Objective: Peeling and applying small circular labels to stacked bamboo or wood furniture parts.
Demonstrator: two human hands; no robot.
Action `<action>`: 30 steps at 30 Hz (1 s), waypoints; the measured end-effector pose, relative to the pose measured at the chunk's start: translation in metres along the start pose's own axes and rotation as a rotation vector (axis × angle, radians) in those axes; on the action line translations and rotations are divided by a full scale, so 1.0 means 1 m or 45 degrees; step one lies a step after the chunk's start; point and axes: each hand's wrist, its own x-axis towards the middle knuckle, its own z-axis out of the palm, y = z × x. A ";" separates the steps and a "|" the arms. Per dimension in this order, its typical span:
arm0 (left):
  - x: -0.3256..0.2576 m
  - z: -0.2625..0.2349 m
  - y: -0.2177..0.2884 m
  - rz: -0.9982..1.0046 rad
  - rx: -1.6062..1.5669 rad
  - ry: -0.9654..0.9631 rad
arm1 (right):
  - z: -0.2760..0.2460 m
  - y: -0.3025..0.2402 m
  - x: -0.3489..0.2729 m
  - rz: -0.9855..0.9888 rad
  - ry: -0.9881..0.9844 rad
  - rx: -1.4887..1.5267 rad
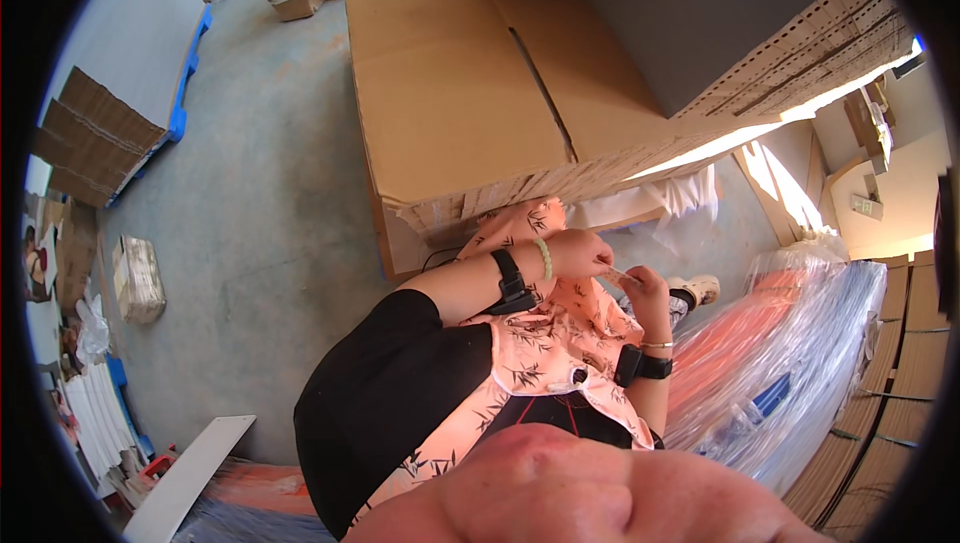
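Cardboard stack [450,73], big, brown and flat on top, stands just past the two hands. A long dark gap [540,93] runs across its top, and a big block with a smooth gray side [660,23] sits on it.

The left hand [580,255] and the right hand [648,293] are close together on the near side of the stack. Between them is a small, thin, pale strip [620,274]. The left grip pinches one end, and the right grip pinches the other end. The strip is up in the air, in front of a peach cloth apron [525,358] with dark leaf shapes. It is too small to tell what it is made of.

A pale green bracelet [543,258] is on the left wrist, and a thin gold-coloured bracelet [657,345] is on the right wrist.

To the right, a big orange and whitish bundle [760,353] is wrapped in shiny clear plastic. To the left, a tall gray-topped pile [130,63] sits on a blue pallet [178,126]. A small pale package [138,278] lies on the gray floor [270,243].
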 end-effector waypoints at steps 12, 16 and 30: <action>0.001 0.003 -0.002 -0.005 -0.024 -0.018 | 0.001 0.000 -0.004 0.020 0.003 -0.009; 0.001 0.002 -0.002 -0.014 0.004 -0.042 | 0.002 0.001 -0.005 0.066 -0.024 0.021; -0.001 0.001 0.003 0.007 0.063 -0.026 | 0.003 0.005 -0.006 -0.010 -0.004 0.006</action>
